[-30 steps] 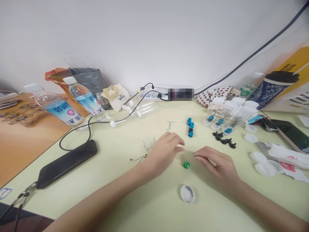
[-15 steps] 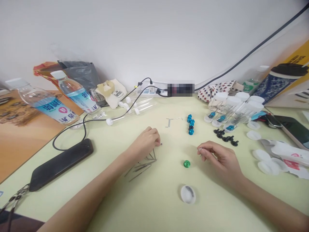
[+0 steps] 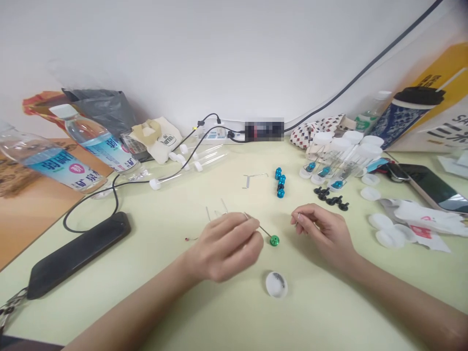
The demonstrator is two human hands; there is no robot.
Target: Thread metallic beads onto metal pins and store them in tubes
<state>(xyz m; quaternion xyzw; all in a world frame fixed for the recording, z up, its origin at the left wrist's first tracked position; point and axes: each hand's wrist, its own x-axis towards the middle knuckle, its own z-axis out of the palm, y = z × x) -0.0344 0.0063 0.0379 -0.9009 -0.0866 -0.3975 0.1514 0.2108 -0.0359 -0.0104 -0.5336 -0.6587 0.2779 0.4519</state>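
My left hand (image 3: 228, 246) is closed on a thin metal rod (image 3: 263, 229). The far end of that rod meets the edge of a small green round metal part (image 3: 274, 240) on the table; I cannot tell whether it sits in a hole. Further right, my right hand (image 3: 325, 231) pinches a small thin metal piece (image 3: 298, 216), mostly hidden by the fingers. Several more thin rods (image 3: 207, 213) lie behind and under my left hand, partly covered. In front of the green part is a white cap (image 3: 270, 287) with tiny dark pieces in it.
Small blue metal parts (image 3: 280, 181) stand in a row beyond the hands, beside L-shaped keys (image 3: 248, 181). Black parts (image 3: 333, 200), clear capped tubes (image 3: 340, 163) and white caps (image 3: 389, 238) are at right. A black phone-like slab (image 3: 78, 256) and bottles (image 3: 60, 165) are at left.
My left hand has moved right and nearer, from the pile of rods to the green part, with a rod now in it. My right hand keeps its pinch; the view has shifted slightly.
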